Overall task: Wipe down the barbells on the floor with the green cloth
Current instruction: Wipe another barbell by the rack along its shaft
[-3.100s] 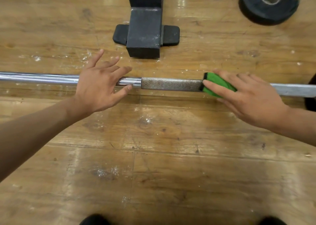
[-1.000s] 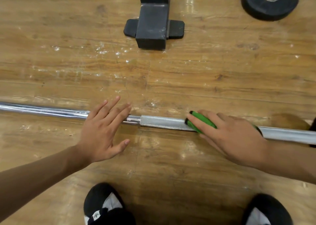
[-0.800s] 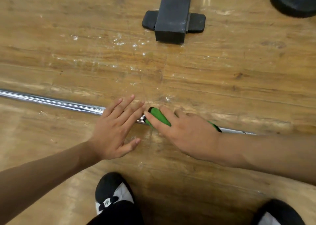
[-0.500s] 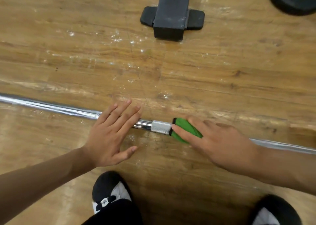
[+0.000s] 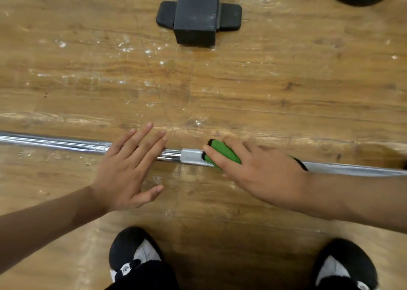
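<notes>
The fingers [image 5: 218, 158] of the right hand [image 5: 264, 175] curl round the green cloth [image 5: 222, 150] on the barbell [image 5: 55, 143], which lies on the floor [image 5: 242, 96], the left hand [image 5: 125, 171] resting on it with straight, slightly spread fingers — mid-wipe, I judge — and next the cloth must slide along the unwiped steel.

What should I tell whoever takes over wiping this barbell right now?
Left hand: open, fingers flat on the barbell, which lies on the floor.
Right hand: holds the green cloth around the bar at the knurled section.
Done: wiping under way; how much is clean cannot be told.
Left: run the cloth along the rest of the bar, then any other barbells; only one is in view.
</notes>
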`<act>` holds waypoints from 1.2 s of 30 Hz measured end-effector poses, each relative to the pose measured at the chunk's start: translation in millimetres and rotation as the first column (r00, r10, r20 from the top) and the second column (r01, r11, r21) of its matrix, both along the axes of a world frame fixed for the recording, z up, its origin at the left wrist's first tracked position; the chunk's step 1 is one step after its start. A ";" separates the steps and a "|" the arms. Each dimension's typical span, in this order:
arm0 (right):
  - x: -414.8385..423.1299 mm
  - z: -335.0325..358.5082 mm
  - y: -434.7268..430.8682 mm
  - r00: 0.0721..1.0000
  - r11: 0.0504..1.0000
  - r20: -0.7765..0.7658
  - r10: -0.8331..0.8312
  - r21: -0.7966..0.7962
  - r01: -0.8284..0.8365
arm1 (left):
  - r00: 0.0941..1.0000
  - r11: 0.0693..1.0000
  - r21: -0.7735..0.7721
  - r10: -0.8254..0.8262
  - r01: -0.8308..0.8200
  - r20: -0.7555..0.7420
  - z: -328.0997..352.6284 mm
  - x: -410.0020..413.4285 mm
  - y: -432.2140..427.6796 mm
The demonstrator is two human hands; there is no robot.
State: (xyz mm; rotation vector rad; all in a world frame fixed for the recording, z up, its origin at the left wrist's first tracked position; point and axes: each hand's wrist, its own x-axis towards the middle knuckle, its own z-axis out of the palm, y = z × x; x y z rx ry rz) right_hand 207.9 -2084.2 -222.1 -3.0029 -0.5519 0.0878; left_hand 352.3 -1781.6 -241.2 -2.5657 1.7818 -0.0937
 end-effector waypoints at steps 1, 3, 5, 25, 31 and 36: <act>17.9 -3.4 15.7 0.999 1.000 0.038 0.024 0.002 -0.024 | 1.000 1.000 0.017 0.005 -0.005 -0.006 1.0 5.3 -3.3; 48.7 -8.0 39.6 0.994 0.997 0.080 0.076 0.023 -0.078 | 1.000 0.999 0.034 0.026 -0.026 -0.016 4.2 14.7 -12.2; 66.7 -6.8 41.3 0.994 0.994 0.060 0.093 0.049 -0.096 | 0.998 0.999 0.030 0.045 -0.045 -0.031 7.7 24.6 -21.4; 119.6 -18.5 -60.1 0.932 0.919 0.252 0.260 -0.360 -0.159 | 0.986 0.982 -0.089 0.159 -0.164 -0.054 -1.0 103.8 -90.1; 152.4 -15.5 -64.8 0.940 0.944 0.221 0.260 -0.262 -0.200 | 0.981 0.976 -0.107 0.181 -0.188 -0.072 3.5 116.7 -101.1; 106.7 -7.6 -138.6 0.966 0.974 0.219 0.138 -0.206 -0.092 | 0.970 0.966 -0.097 0.235 -0.241 -0.065 1.2 121.7 -107.1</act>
